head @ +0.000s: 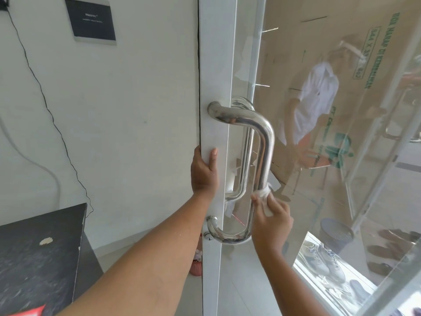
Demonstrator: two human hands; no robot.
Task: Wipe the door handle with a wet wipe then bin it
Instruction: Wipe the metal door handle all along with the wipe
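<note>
A shiny steel D-shaped door handle (265,142) is fixed to the white frame (216,65) of a glass door. My right hand (272,221) holds a white wet wipe (264,192) wrapped round the lower part of the handle's upright bar. My left hand (203,172) grips the edge of the door frame level with the middle of the handle, thumb on the front face and fingers hidden behind the edge.
A dark cabinet top (38,258) stands at the lower left against the white wall. A thin black cable (45,103) runs down that wall. Behind the glass is brown cardboard. The glass shows a blue basket (336,236) and several shoes on the floor.
</note>
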